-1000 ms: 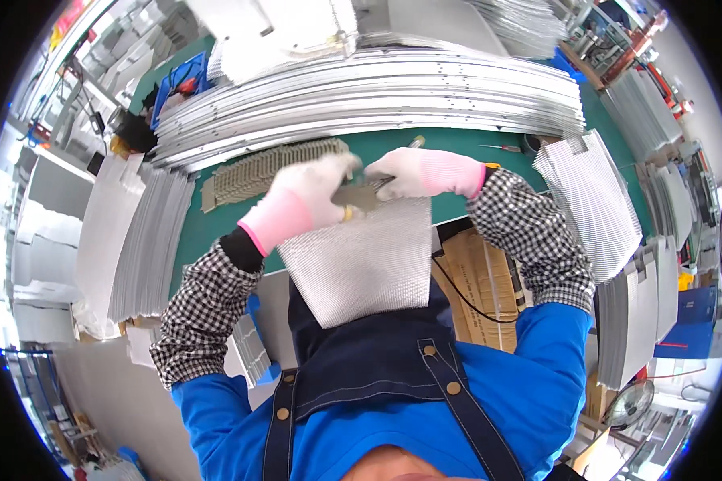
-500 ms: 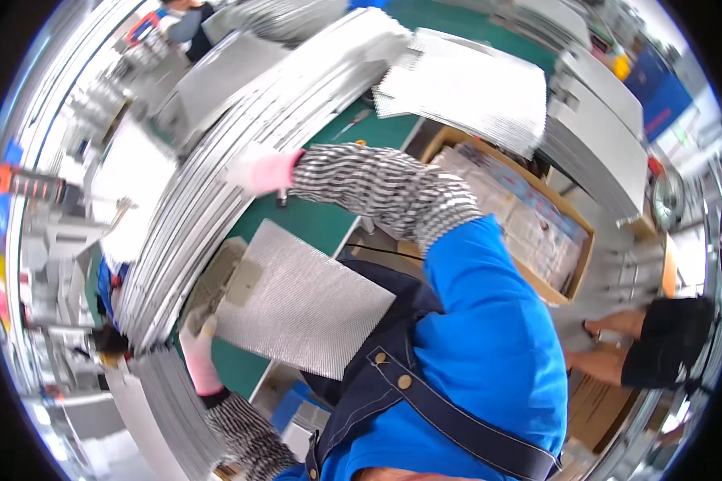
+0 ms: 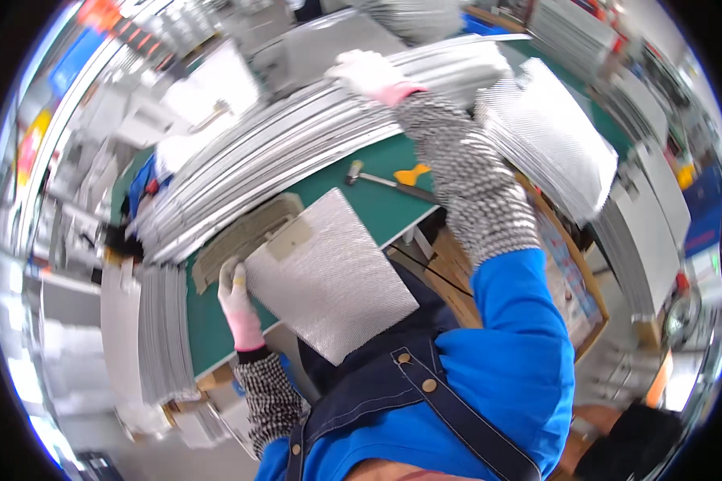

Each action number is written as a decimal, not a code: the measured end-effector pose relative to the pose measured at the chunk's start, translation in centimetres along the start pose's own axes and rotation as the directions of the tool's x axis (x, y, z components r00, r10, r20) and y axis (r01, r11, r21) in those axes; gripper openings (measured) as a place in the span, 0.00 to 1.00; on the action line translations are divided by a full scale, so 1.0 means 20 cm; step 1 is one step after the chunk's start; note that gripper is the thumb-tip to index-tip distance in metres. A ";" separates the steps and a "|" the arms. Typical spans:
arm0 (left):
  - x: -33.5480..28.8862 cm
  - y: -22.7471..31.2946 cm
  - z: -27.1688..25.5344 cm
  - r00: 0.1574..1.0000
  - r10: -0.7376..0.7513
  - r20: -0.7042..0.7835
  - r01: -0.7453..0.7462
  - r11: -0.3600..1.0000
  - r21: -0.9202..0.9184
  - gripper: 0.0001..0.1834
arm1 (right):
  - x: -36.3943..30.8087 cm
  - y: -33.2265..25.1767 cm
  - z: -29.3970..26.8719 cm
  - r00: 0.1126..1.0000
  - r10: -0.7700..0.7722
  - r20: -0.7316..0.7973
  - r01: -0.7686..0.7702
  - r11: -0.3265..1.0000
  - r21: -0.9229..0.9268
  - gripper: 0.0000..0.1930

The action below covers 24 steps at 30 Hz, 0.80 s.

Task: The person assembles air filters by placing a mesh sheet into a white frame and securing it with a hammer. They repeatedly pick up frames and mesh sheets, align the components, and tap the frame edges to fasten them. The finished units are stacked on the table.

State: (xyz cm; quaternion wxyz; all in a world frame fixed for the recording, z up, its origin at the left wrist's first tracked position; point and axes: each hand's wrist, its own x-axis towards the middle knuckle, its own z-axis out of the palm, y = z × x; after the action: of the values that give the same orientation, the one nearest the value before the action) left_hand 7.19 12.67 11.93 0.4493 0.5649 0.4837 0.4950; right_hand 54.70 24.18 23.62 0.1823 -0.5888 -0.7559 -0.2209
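Observation:
My left hand (image 3: 239, 309), in a white glove with a pink cuff, is at the left corner of a silvery, finely ribbed metal sheet (image 3: 337, 280). Its fingers stretch out along the sheet's edge; whether they press on it is unclear. The sheet slants over the table's front edge toward my lap, a beige patch (image 3: 290, 239) on its upper corner. Behind it lies a worn grey-brown pad (image 3: 241, 236). My right hand (image 3: 369, 74), gloved alike, reaches across a long stack of pale panels (image 3: 297, 140), fingers extended at its far edge and slightly blurred.
On the green table (image 3: 377, 200) lie a hammer (image 3: 354, 171) and a yellow tool (image 3: 411, 174). Ribbed sheets (image 3: 549, 136) are piled at the right, above an open carton (image 3: 590, 289). More panels (image 3: 164, 333) stand at the left. Another person's legs (image 3: 594, 425) show at lower right.
My view has swung, shifting the scene in the picture. My right hand has moved farther out over the panel stack, and the hammer is now uncovered. My left hand stays by the sheet's corner.

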 end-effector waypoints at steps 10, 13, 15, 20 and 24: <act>-0.09 0.11 0.12 0.992 -0.125 -0.013 0.115 0.944 -0.309 0.21 | -0.19 0.07 -0.10 0.995 -0.103 0.016 0.096 0.967 0.235 0.14; -0.15 0.22 0.14 0.999 -0.008 -0.033 0.003 0.986 -0.168 0.18 | -0.22 -0.18 -0.04 0.961 -0.243 -0.132 0.276 0.878 0.392 0.11; -0.19 0.23 0.15 0.997 0.033 -0.066 -0.039 0.996 -0.086 0.17 | -0.21 -0.37 -0.02 0.942 -0.319 -0.106 0.330 0.816 0.475 0.12; -0.22 0.27 0.17 0.988 0.057 -0.146 -0.065 0.996 -0.053 0.14 | -0.12 -0.93 -0.22 0.849 -0.523 -0.074 0.455 0.652 0.607 0.10; -0.24 0.26 0.16 0.977 0.035 -0.208 -0.040 0.999 -0.023 0.13 | -0.11 -1.23 -0.22 0.830 -0.555 -0.054 0.389 0.507 0.769 0.10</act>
State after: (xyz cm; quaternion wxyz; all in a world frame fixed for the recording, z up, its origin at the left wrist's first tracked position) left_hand 10.74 7.11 16.07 0.3945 0.5131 0.5106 0.5661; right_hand 31.39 14.87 23.19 0.2648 -0.2475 -0.9226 0.1319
